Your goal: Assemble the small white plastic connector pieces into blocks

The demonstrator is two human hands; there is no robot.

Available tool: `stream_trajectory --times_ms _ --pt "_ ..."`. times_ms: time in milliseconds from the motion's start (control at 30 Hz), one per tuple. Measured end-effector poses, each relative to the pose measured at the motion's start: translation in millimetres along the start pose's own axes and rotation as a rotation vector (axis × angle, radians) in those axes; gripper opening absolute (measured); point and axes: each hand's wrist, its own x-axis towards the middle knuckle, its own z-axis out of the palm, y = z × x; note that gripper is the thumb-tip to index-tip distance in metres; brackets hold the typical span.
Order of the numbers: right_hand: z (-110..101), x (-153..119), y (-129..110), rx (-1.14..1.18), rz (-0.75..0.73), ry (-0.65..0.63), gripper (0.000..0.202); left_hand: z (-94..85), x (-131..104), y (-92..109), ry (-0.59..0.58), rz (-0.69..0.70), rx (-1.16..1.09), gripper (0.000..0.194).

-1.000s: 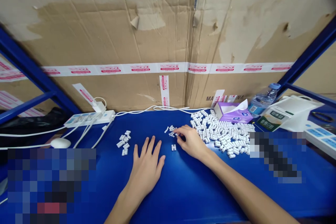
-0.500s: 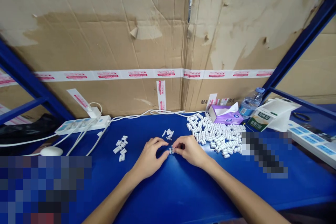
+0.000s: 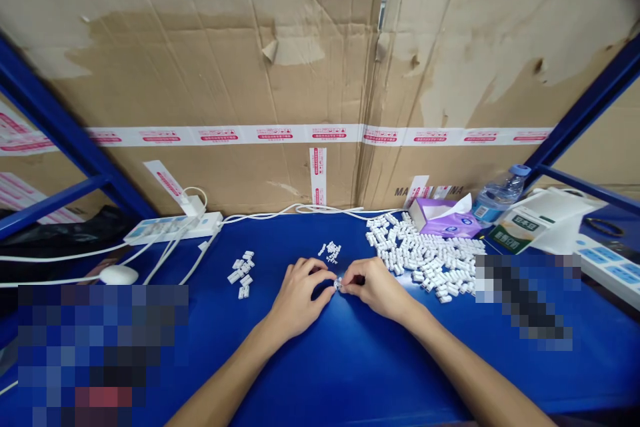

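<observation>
"At lower ctr of frame, what's being held?"

"One small white part (image 3: pixel 338 284), close to the worktop (image 3: pixel 320 373); can't tell if it's touching. L hand (image 3: pixel 301 297) has it from the left, thumb + index drawn in narrow. R hand (image 3: pixel 377 285) pinches at it from the right, also narrow."

"Anything else in R hand?"

"Can't tell, most of the part's covered."

"Nearby?"

"Just above it in frame, a little heap of white bits (image 3: pixel 332 251). Left of ctr, a small cluster (image 3: pixel 242 270) of similar white pcs, apart from L hand."

"Right of ctr?"

"Big white pile (image 3: pixel 425 257), near R hand. Purple tissue pack (image 3: pixel 450 220) at its upper edge, then bottle (image 3: pixel 497 197) and green/white box (image 3: pixel 517 227), mid-right."

"Rest?"

"Power strip (image 3: pixel 173 228) mid-left, w/ cables (image 3: pixel 280 211) along the worktop's back edge. Cardboard (image 3: pixel 240 80) w/ red/white tape (image 3: pixel 273 135) fills the top. Lower left + lower right: pixelated patches, unreadable."
</observation>
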Motion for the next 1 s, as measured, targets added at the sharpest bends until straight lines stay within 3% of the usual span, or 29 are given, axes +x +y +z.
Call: stream_trajectory --times_ms 400,767,1000 --pt "0.8 -2.3 -7.7 -0.165 -0.091 -0.007 0.026 0.5 -2.5 -0.9 0.017 -0.002 0.01 0.011" --pt "3.9 -4.5 -12.0 -0.297 -0.123 -0.057 0.02 0.3 -2.6 -1.5 0.002 0.003 0.021 0.012" --pt "10.8 -5.6 -4.1 -0.277 -0.188 0.002 0.013 1.2 -2.9 -2.7 0.013 0.011 0.01 0.015"
